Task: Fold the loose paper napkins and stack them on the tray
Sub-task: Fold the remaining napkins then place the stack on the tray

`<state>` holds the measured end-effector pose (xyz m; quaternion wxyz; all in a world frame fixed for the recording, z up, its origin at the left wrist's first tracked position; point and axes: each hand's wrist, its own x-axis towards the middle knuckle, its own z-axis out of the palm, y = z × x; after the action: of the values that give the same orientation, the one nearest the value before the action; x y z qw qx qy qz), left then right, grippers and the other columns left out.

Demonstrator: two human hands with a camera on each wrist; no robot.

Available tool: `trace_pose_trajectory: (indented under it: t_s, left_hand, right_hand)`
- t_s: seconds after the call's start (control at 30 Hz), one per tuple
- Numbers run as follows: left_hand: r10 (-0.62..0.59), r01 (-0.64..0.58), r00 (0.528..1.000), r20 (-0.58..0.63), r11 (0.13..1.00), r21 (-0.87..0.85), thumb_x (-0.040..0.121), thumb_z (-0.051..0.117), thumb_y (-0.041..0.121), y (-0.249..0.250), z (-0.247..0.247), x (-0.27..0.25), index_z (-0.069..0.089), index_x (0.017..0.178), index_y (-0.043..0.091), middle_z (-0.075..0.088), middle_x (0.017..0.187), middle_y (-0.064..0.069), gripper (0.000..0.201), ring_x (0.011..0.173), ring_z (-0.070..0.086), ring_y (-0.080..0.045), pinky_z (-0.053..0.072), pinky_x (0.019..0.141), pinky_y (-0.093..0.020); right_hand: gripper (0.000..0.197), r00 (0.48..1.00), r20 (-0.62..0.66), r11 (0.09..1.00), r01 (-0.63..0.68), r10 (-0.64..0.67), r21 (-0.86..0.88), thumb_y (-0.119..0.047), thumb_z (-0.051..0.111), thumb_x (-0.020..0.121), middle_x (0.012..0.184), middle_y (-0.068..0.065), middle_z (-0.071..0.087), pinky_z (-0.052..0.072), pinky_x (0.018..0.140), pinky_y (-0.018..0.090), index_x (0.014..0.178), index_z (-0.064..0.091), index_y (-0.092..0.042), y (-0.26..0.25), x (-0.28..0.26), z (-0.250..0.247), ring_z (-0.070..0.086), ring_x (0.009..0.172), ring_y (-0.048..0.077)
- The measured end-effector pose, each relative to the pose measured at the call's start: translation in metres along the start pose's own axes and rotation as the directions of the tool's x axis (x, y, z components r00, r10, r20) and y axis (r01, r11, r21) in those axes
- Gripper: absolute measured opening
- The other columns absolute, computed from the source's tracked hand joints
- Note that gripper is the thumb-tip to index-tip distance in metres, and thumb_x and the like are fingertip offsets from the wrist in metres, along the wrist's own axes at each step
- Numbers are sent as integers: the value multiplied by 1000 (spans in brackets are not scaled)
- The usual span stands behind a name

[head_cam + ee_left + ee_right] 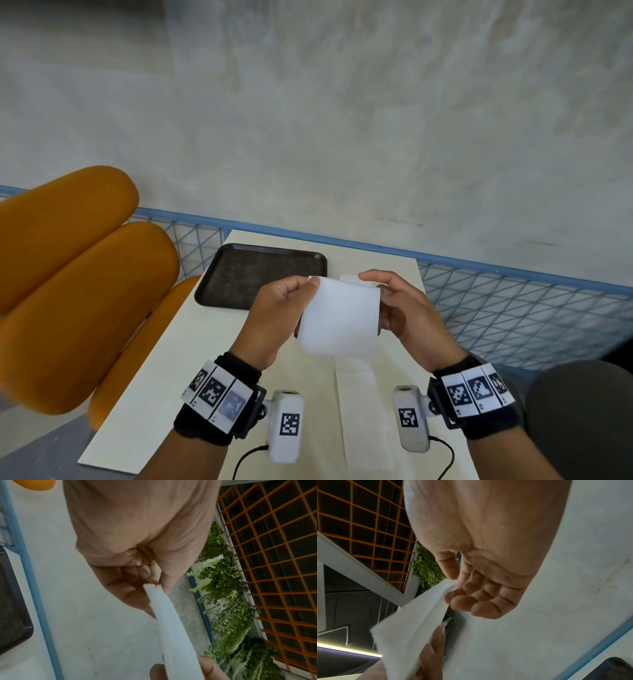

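Both hands pinch the napkin (340,318) in the air above the counter (191,370), left hand (279,313) and right hand (406,313) on opposite edges, the empty tray (219,274) lying nearer the left grip.

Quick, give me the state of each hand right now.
Left hand: closed, pinching the left edge of the white paper napkin.
Right hand: closed, pinching the same napkin's right edge.
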<state>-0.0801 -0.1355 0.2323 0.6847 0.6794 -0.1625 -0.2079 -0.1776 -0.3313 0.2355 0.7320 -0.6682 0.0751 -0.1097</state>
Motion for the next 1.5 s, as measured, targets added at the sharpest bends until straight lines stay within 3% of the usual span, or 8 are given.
trace_pose_trajectory:
  t_s: [0.17, 0.33, 0.6, 0.77, 0.97, 1.23, 1.37, 1.5]
  left_hand:
    - [73, -69, 997, -25, 991, 112, 100, 54, 40, -4, 2, 0, 74, 86, 21, 71, 85, -10, 32, 71, 62, -14, 51, 64, -31]
    - [93, -91, 996, -2, 985, 145, 102, 52, 40, -4, 3, -4, 68, 76, 14, 64, 68, 2, 41, 64, 58, -8, 46, 59, -25]
    - [109, -109, 993, 43, 994, 12, 93, 70, 23, 2, 1, -8, 74, 103, 14, 78, 92, -4, 15, 86, 76, -23, 63, 74, -40]
    - [133, -134, 990, 37, 991, 31, 93, 70, 25, 1, -1, -7, 76, 95, 11, 77, 84, -9, 15, 78, 75, -28, 58, 65, -35]
    - [183, -189, 980, 83, 979, 71, 94, 68, 28, 1, 1, -7, 76, 85, 11, 74, 74, -8, 21, 63, 66, -14, 51, 55, -26]
    - [257, -269, 963, 85, 948, 169, 101, 56, 36, 0, -2, -2, 55, 58, 20, 50, 56, 4, 45, 52, 45, -10, 38, 52, -25]
    - [234, -240, 969, 84, 968, 77, 98, 63, 28, 3, -4, 2, 75, 94, 21, 74, 80, 4, 15, 71, 67, -7, 50, 63, -23]
    - [207, -217, 969, 132, 974, 68, 95, 68, 28, 2, -4, 4, 76, 102, 19, 77, 91, -5, 14, 84, 74, -27, 58, 69, -45]
  right_hand:
    - [33, 999, 13, 985, 37, -36, -169, -33, 48, 97, 84, 9, 58, 47, 59, 29, 111, 71, -14, -7, -3, 4, 55, 72, 18]
    - [14, 993, 18, 866, 114, -120, -487, -20, 66, 96, 79, -1, 68, 45, 57, 22, 85, 70, -13, -10, 2, 13, 57, 66, 8]
    - [24, 990, 18, 855, 128, -138, -503, -22, 66, 96, 73, 11, 62, 45, 57, 26, 78, 64, -8, -7, 6, 20, 54, 63, 12]
    - [9, 980, 85, 828, 198, -181, -524, -23, 66, 96, 81, -10, 68, 46, 71, 18, 89, 71, -21, -14, 6, 23, 60, 77, 5]
    - [15, 966, 93, 761, 249, -243, -599, -25, 68, 95, 70, 1, 63, 39, 60, 19, 80, 69, -21, -9, 13, 24, 48, 63, 4]
    - [21, 965, 79, 751, 245, -251, -613, -22, 66, 96, 64, -14, 55, 36, 59, 18, 75, 62, -22, -7, 18, 20, 45, 61, 3]
    - [23, 962, 81, 749, 254, -260, -612, -21, 65, 97, 59, -17, 51, 34, 57, 16, 75, 60, -18, -8, 20, 16, 42, 58, 1]
    - [21, 961, 111, 757, 269, -255, -595, -20, 64, 97, 60, -17, 52, 34, 57, 16, 77, 62, -15, -7, 20, 19, 43, 58, 1]
